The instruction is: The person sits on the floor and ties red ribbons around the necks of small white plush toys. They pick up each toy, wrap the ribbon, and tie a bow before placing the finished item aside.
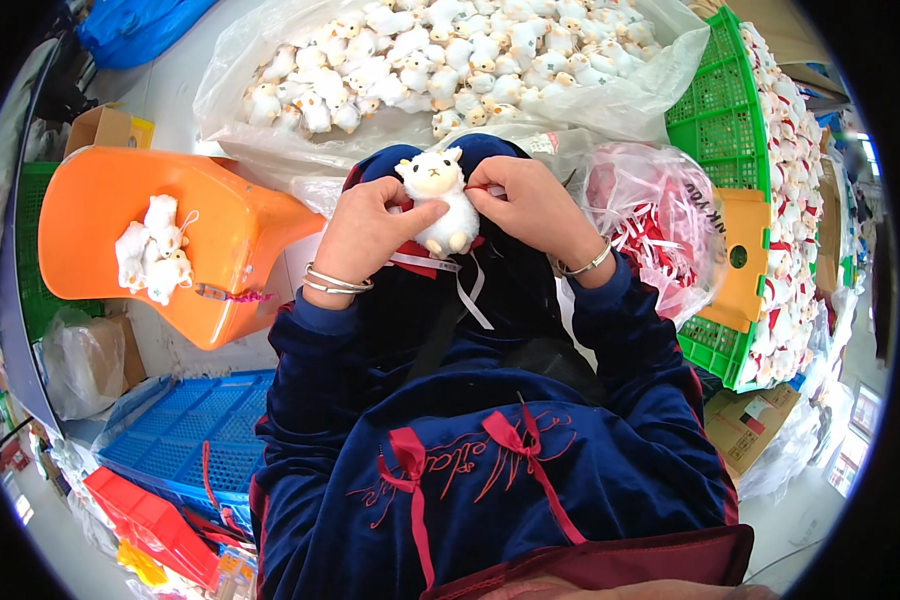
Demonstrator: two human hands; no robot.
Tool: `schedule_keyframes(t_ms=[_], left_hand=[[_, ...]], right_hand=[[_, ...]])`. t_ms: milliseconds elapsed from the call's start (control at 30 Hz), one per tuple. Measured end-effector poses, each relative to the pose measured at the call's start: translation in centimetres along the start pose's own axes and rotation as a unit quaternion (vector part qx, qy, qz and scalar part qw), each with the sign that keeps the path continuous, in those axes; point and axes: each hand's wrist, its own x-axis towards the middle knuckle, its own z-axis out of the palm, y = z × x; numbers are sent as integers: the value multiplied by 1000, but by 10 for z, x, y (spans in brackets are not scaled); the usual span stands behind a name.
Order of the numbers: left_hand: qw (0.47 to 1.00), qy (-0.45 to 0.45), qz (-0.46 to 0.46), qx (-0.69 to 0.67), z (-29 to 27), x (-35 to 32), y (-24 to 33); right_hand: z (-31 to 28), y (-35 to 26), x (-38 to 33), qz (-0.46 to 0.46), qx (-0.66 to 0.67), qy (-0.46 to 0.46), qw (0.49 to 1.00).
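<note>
Jacket [620, 470]: dark blue and velvety, red embroidery and two red bows across its front.
Floor [800, 520]: pale, showing around me on either side.
Plastic sheet [625, 112]: clear, crumpled, spread in front of me under a heap of white toys [440, 60].
Orange chair [90, 215]: at my left, its smooth seat bearing a small cluster of toys [155, 255].
Green crate [715, 120]: at my right, white-and-red toys [785, 200] massed in it.
Blue crate [185, 430]: latticed, behind the chair.
Clear bag [705, 265]: beside my right arm, red and white ribbons [650, 245] inside.
Left hand [365, 230]: fingers gripping the white toy [457, 208], thumb across its front.
Right hand [545, 210]: thumb and forefinger pinching a red strip [494, 190] at its side.
White toy: face up between my hands, over my dark lap [520, 290].
White ribbon [472, 300]: trailing across that fabric.
</note>
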Motion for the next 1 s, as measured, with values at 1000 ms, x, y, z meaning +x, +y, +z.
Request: schedule_keyframes(t_ms=[1000], left_hand=[[992,79,42,-91,9,-12,-4]], right_hand=[[35,-5,-3,-57,104,154,981]])
